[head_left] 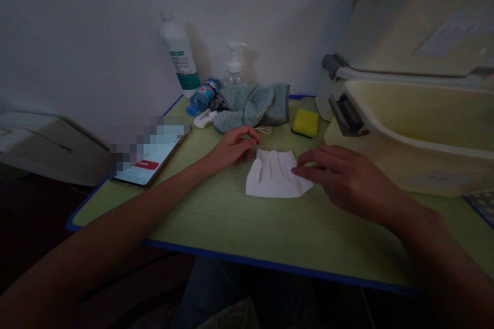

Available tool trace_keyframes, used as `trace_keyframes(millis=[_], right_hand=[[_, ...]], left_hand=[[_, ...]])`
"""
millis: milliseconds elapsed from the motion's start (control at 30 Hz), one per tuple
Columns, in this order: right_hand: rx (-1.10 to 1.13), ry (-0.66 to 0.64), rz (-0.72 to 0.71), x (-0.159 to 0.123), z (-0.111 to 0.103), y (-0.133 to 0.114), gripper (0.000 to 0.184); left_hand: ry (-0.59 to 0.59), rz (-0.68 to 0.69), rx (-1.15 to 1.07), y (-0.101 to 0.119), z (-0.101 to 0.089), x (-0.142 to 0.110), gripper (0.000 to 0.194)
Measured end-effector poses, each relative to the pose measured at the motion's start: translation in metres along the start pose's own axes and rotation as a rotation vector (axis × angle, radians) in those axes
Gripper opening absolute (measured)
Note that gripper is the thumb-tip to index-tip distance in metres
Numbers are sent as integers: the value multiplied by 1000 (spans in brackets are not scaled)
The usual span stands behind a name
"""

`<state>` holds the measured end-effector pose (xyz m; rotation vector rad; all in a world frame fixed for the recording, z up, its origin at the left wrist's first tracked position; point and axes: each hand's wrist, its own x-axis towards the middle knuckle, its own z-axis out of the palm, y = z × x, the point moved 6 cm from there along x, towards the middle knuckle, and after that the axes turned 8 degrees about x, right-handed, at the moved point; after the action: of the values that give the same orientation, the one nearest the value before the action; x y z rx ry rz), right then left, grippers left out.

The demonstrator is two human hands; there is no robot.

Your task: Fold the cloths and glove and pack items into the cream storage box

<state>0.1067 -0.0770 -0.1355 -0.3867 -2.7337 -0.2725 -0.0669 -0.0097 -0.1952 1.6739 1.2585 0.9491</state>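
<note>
A small white pleated cloth (275, 179) lies on the green table top, narrower and gathered at its far edge. My left hand (235, 146) is just beyond its far left corner, fingers loosely bent and apart, with nothing seen in them. Over the cloth's right edge hovers or rests my right hand (341, 172); thumb and forefinger are slightly apart there, and whether they touch the fabric is hard to tell. Behind the hands sits a bunched grey-blue textured cloth (250, 105). A yellow sponge (305, 123) with a dark underside lies to its right.
A phone (154, 151) lies at the left, its screen partly blurred out. A tall white bottle (179, 56), a blue bottle (204, 96) on its side and a clear pump bottle (234, 69) are near the wall. An open cream bin (405, 164) borders the right side.
</note>
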Motion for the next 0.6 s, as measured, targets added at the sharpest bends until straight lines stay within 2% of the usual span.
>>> trace_keyframes(millis=[67, 133, 233, 367, 600], right_hand=[[16, 80, -30, 4, -2, -7, 30], [63, 70, -73, 8, 6, -15, 30], [153, -46, -89, 12, 26, -22, 34], [265, -194, -19, 11, 48, -18, 52], [373, -318, 82, 5, 63, -11, 64]], left_hand=[[82, -18, 21, 0, -4, 1, 6], [129, -19, 26, -1, -5, 2, 6], [142, -1, 27, 0, -5, 2, 7], [140, -27, 36, 1, -5, 2, 6], [125, -42, 29, 1, -3, 2, 7]])
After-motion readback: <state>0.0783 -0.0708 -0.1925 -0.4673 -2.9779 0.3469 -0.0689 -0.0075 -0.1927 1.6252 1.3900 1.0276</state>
